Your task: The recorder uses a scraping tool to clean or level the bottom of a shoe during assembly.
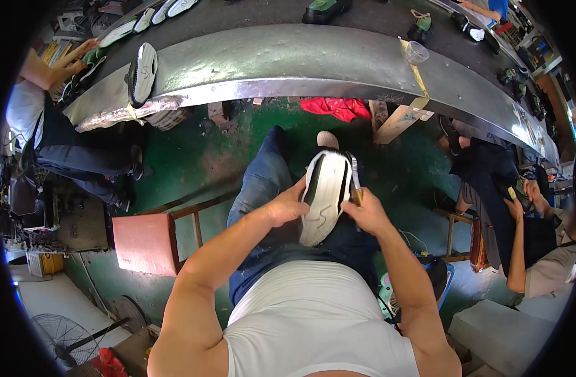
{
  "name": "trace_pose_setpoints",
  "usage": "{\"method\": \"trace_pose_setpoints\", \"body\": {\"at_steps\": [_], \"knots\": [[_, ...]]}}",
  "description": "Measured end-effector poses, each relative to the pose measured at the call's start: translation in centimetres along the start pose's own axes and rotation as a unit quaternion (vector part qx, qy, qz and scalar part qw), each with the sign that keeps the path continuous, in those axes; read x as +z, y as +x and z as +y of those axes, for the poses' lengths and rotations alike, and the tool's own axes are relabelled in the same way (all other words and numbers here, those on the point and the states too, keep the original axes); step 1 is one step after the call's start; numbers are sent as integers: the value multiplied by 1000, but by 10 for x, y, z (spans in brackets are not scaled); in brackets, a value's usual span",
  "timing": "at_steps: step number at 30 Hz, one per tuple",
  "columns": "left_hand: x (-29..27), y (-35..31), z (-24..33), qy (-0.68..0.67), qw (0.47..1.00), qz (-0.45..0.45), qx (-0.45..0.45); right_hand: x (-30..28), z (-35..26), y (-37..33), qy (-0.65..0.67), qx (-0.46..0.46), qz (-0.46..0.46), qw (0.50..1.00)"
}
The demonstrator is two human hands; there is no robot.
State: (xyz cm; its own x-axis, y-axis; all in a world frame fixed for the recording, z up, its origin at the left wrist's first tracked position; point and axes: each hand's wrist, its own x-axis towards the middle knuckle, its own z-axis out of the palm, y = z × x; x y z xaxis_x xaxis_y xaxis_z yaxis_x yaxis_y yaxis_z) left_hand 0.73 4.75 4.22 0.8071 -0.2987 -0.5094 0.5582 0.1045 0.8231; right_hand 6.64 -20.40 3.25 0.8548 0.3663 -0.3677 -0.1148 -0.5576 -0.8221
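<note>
A shoe with a white sole [329, 191] lies over my lap, sole side up, with a dark wavy line near its close end. My left hand [288, 204] is closed on its left edge, the thumb on the sole's side. On the opposite edge, my right hand [366, 210] grips a slim brush-like tool with a yellow-brown handle [358, 196], its thumb against the shoe. The tool's silvery part [354, 168] runs along the shoe's right side; its tip cannot be made out.
A grey metal-edged workbench [288, 53] curves across in front, with another white-soled shoe [143, 74] on its left edge and a clear cup [416, 52] at right. A pink-topped stool [145, 244] stands left. Co-workers sit at left [74, 144] and right [539, 239]. Red cloth [336, 108] lies beneath the bench.
</note>
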Motion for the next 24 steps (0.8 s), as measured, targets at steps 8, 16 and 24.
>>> {"method": "trace_pose_setpoints", "body": {"at_steps": [8, 16, 24], "knots": [[23, -24, -22, 166, 982, 84, 38, -42, -37, -67, -254, -94, -142, 952], [33, -8, -52, -79, 986, 106, 100, -23, -67, -54, -436, -160, -187, 866], [45, 19, -59, 179, 924, 328, 87, -25, -44, -46, -344, -175, -150, 910]]}}
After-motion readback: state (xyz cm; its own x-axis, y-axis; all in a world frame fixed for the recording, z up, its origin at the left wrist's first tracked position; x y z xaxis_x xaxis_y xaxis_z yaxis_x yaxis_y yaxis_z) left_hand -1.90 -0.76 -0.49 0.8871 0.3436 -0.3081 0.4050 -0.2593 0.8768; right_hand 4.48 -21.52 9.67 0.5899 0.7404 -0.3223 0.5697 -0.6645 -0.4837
